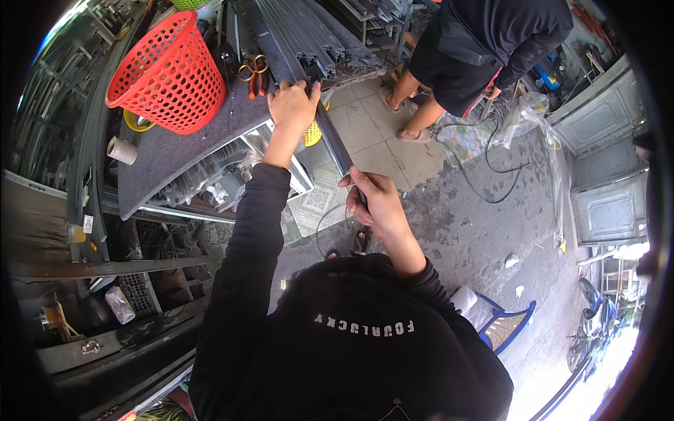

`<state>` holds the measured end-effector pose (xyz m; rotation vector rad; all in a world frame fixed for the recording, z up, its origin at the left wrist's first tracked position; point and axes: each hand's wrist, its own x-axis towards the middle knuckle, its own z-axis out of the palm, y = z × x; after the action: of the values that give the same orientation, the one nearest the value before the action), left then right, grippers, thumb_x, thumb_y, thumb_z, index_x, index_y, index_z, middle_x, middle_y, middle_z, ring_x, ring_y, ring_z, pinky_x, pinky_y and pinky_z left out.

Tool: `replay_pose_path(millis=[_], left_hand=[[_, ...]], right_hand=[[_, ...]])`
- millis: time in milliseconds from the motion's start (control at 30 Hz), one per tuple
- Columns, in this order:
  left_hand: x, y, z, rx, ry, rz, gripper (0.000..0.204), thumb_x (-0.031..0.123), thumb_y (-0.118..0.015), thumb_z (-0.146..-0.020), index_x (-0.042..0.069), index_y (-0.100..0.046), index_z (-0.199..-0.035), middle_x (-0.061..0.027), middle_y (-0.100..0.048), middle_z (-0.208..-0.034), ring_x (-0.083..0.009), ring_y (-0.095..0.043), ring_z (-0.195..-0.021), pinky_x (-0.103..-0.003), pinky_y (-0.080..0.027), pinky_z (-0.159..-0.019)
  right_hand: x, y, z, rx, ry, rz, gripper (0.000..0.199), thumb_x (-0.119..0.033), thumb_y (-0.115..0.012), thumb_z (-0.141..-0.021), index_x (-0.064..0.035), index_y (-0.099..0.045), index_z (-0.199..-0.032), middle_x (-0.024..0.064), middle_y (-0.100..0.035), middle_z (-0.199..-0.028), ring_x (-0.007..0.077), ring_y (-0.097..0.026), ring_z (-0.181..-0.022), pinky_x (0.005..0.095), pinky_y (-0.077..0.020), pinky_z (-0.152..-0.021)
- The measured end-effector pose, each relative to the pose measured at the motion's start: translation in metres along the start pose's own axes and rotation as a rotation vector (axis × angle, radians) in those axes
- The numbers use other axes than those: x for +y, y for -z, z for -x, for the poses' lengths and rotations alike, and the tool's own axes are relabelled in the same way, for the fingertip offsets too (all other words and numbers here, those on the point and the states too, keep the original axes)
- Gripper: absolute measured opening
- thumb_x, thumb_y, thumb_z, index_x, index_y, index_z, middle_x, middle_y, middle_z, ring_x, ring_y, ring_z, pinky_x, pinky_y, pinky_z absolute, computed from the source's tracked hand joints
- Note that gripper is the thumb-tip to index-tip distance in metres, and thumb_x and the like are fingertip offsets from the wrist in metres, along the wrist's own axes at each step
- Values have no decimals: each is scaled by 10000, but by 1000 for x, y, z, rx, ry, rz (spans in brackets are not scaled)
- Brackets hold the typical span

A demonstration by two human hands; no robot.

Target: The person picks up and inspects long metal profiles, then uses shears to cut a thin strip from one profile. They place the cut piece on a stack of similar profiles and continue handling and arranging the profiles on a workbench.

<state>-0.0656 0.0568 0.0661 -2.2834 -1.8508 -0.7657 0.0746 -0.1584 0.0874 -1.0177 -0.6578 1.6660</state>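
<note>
A long dark grey metal profile [333, 140] extends from the far edge of the workbench [179, 158] toward me, its near end past the bench edge. My left hand [293, 109] is closed over the profile, with the fingers across its top and the thumb on the right side. At the near end, my right hand [379, 200] has its fingers curled round a dark, narrow piece, partly hidden by the fingers. Whether that piece is separate from the profile I cannot tell. Beside my left hand lie red-handled pliers [257, 85] and scissors with gold-coloured handles [253, 67].
A red perforated basket [167, 74] and a paper roll [122, 150] sit on the bench, left. More profiles [291, 31] lie at the back. Another person [477, 56] bends over at the far right, near a black cable [484, 200]. A blue-framed chair [507, 326] stands right.
</note>
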Motion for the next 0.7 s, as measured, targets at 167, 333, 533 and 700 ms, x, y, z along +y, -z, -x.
replay_pose_path(millis=[167,333,533,700], left_hand=[[-1,4,-3,-28,10,20,493,538,-513,-910,90,-717,-921,-165,-677,-908,-319,-663,-887,-478,-452,-860],[-1,-2,3,-9,6,16,467,523,-541,-903,85,-702,-913,-154,-669,-896,-322,-664,-882,-471,-455,-846],[1,-3,5,24,-7,27,468,520,-552,-899,72,-690,-903,-152,-665,-911,-329,-665,-880,-467,-461,-833],[6,17,18,-8,103,54,539,567,-545,-897,57,-694,-804,-166,-686,-826,-352,-671,-854,-477,-463,-839]], right_hand=[[-1,0,1,-29,16,-8,408,-332,-494,-1032,52,-613,-961,78,-539,-545,66,-320,-312,241,-239,-328],[11,5,-1,15,-33,2,364,-295,-472,-1041,39,-587,-956,81,-529,-557,67,-297,-310,229,-226,-319],[18,10,-1,36,-44,-2,358,-290,-478,-1039,42,-586,-962,80,-530,-561,69,-299,-313,233,-226,-320],[16,7,-1,53,-43,15,357,-291,-482,-1037,43,-587,-966,80,-531,-559,69,-299,-311,233,-225,-320]])
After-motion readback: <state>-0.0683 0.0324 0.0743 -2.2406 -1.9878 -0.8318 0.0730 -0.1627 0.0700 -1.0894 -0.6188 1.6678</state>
